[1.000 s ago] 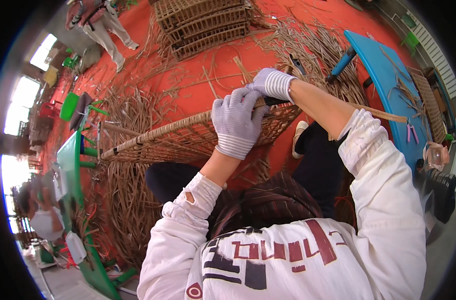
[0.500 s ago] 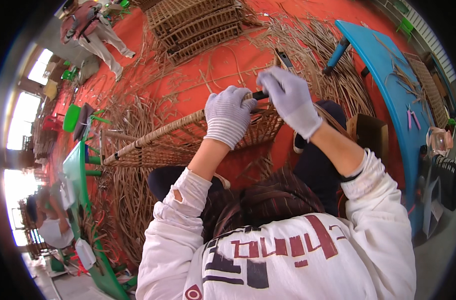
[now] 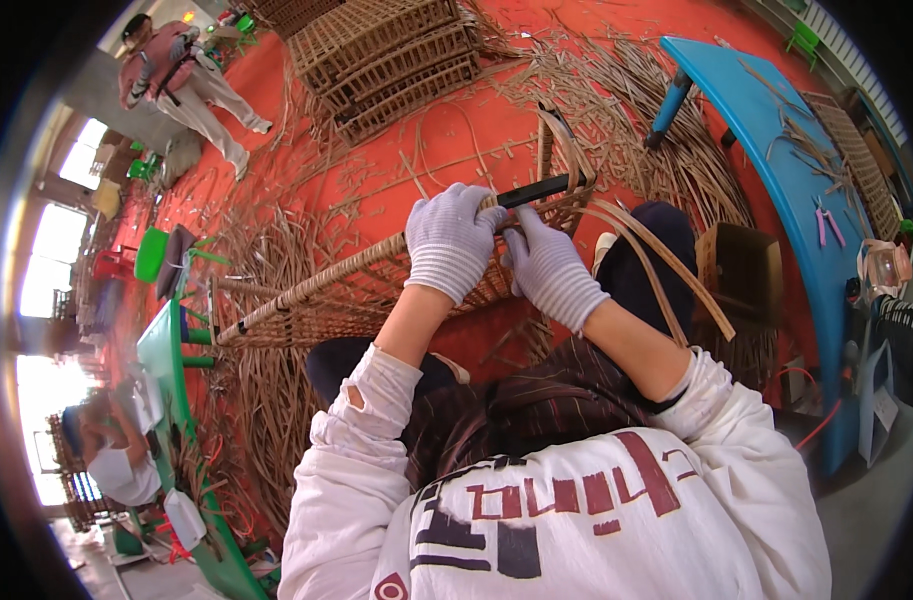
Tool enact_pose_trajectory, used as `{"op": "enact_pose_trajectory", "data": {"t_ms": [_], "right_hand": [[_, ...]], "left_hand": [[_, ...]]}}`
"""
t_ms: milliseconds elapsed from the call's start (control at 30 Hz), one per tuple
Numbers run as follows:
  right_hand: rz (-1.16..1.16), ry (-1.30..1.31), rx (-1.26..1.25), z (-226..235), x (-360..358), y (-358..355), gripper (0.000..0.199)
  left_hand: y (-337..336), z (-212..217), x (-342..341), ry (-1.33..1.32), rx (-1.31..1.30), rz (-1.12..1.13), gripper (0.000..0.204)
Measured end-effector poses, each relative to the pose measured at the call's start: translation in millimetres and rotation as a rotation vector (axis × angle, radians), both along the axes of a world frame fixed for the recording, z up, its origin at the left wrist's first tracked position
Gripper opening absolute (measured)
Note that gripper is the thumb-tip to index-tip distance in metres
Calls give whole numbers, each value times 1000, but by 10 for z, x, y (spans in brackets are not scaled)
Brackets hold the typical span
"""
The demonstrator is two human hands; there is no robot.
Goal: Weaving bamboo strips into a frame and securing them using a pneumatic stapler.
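A woven wicker piece (image 3: 326,272) with a strip-wrapped rim slants across in front of my knees. Part of its black frame bar (image 3: 544,190) shows bare at the right end. My left hand (image 3: 446,243), in a pale striped knit glove, is closed over the rim where the wrapping meets the bare bar. Just below the bar is my right hand (image 3: 554,266), gloved alike, with its fingers bent in against the weave; what they pinch is hidden. Long brown wicker strips (image 3: 666,262) hang over the frame's right corner and trail across my right knee.
Woven trays (image 3: 381,60) stand stacked on the red floor ahead, among loose strips. A blue table (image 3: 826,290) at right bears pink-handled pliers (image 3: 829,222). Near it sits a cardboard box (image 3: 738,270). At left are a green table (image 3: 166,350) and a person (image 3: 186,85) standing farther off.
My right hand has come down from above the black bar to beneath it, baring the bar and corner. The strips now drape at the right. The standing person has shifted slightly.
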State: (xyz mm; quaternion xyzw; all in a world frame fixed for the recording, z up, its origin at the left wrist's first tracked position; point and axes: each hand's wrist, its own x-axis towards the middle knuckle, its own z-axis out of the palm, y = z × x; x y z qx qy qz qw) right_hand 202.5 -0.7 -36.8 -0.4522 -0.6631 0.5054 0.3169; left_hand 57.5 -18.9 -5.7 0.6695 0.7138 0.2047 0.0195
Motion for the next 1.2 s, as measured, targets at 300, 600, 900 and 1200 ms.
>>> {"op": "enact_pose_trajectory", "data": {"t_ms": [300,600,900,1200], "right_hand": [[0,408,-466,93,97,-5,20],[121,362,-561,529,380,24,23],[74,438,-352,720,505,344,33],[251,-138,665,542,141,690,17]], "left_hand": [[-33,-3,4,4,71,-16,22],[-97,-11,-38,43,101,-124,25],[-65,-90,81,5,283,-13,26],[-32,-113,61,4,320,-35,25]]}}
